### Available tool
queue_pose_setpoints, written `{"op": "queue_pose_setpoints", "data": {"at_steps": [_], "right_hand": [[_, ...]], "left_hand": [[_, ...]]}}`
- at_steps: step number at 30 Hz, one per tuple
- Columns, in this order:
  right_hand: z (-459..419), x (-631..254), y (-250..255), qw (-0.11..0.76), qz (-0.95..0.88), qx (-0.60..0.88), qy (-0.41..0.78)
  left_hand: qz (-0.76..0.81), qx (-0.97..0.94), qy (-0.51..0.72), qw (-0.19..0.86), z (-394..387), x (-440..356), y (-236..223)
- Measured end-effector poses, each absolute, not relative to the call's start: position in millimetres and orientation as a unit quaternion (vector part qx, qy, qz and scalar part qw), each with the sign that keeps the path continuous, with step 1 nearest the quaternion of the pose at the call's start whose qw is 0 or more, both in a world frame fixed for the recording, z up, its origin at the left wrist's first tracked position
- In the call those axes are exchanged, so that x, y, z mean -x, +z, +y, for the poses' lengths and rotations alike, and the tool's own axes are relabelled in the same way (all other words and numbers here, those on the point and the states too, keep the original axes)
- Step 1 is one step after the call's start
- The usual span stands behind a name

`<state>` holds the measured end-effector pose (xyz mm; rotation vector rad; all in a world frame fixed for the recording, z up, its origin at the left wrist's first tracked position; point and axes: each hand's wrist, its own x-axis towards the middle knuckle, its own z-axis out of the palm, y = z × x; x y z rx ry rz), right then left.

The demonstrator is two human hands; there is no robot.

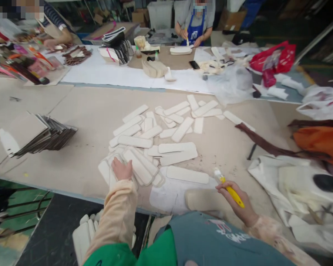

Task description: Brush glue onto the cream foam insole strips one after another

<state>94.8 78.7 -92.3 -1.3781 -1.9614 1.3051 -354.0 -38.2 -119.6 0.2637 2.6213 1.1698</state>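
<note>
My left hand [122,170] rests on a stack of white oblong strips [138,167] at the near side of the worktable [80,122], fingers curled on the top pieces. My right hand [237,201] is closed round a yellow-handled brush [229,187], bristles pointing up-left. A tan oblong piece [204,199] lies just left of that hand on a white sheet [166,194]. Many more white strips [172,125] lie scattered across the table's middle.
A stack of dark-edged cards [41,135] lies at left. Orange and brown material [319,138] and white cloth [294,184] pile at right. A person in a blue apron [195,26] works at the far table; another person's arm [58,35] shows far left.
</note>
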Motion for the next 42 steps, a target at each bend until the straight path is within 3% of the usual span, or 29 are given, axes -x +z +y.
{"op": "queue_pose_setpoints", "data": {"at_steps": [2,7,12,18,25,32,42], "right_hand": [[73.7,-112.8,-93.2,0.198,-0.693,0.511,0.468],[51.3,-143.6,-96.0,0.207,-0.622,0.537,0.531],[30.9,-142.4,-99.5,0.183,-0.598,0.524,0.578],[25.4,-141.1,-107.1,0.151,-0.629,0.479,0.594],[23.6,-144.4,-107.4,0.14,-0.644,0.454,0.599],[20.7,-121.6,-117.5,0.116,-0.644,0.421,0.628],[30.7,-133.4,-137.2,0.168,-0.602,0.484,0.612]], "left_hand": [[0.903,-0.22,0.359,0.089,-41.7,326.2,-122.7],[0.716,-0.48,0.383,0.333,-54.0,200.8,-143.4],[0.636,-0.56,0.339,0.407,-61.2,119.6,-165.1],[0.647,-0.59,0.313,0.369,-61.2,95.6,-171.8],[0.68,-0.666,0.171,0.253,-56.2,81.4,-176.0],[0.667,-0.692,0.179,0.212,-56.5,83.5,-183.6],[0.657,-0.712,0.163,0.186,-56.9,86.7,-186.5]]}}
